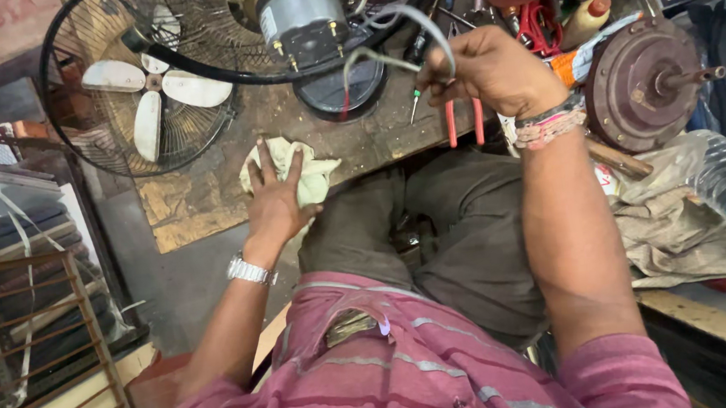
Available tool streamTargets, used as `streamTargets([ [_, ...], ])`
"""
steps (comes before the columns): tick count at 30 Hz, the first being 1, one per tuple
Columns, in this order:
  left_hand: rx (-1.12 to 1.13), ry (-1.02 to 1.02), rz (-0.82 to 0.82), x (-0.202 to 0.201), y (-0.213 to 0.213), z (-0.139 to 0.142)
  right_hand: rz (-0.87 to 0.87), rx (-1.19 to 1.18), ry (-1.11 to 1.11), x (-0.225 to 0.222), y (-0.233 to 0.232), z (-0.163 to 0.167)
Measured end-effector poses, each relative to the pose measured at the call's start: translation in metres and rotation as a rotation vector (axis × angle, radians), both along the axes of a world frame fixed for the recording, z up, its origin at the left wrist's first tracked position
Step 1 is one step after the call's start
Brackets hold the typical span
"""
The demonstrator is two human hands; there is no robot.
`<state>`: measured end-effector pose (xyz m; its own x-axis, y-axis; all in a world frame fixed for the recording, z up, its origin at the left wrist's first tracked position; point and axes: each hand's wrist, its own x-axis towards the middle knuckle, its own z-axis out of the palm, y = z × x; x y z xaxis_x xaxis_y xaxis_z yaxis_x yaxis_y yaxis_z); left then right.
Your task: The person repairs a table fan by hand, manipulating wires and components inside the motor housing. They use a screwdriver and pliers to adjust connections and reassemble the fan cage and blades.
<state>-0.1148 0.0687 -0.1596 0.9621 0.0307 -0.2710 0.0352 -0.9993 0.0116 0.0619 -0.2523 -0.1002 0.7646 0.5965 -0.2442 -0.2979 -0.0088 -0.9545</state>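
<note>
Nearest the body, at about nine o'clock from the lap, the left hand (276, 203) lies flat with fingers spread, pressing a pale cloth (310, 175) at the near edge of the worn workbench (209, 198). Farther out at one o'clock, the right hand (490, 71) is clenched around red-handled pliers (464, 120) and grey wires (394, 36) running from the fan motor (303, 21); this looks like wiring work, calling for fine, steady pulls. Beyond, the caged fan (146, 91) at eleven and a rusty motor housing (640, 82) at two leave little room.
</note>
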Motion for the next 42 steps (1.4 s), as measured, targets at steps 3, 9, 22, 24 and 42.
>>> streamTargets([
  [3, -0.121, -0.117, -0.002, -0.004, 0.015, -0.011, 0.036, 0.19, -0.024, -0.001, -0.009, 0.0],
  [9, -0.958, -0.135, 0.433, 0.009, 0.043, 0.006, 0.504, -0.596, -0.658, -0.003, -0.009, -0.021],
  [22, -1.592, -0.253, 0.215, 0.076, -0.09, -0.02, 0.552, -0.664, -0.62, -0.063, 0.056, -0.035],
  [24, -1.051, -0.408, 0.147, 0.078, -0.091, -0.011, 0.496, -0.945, -0.685, -0.033, 0.026, -0.034],
  [42, -0.547, -0.532, -0.17, 0.003, -0.011, -0.033, -0.21, 0.086, 0.256, -0.019, 0.105, -0.07],
])
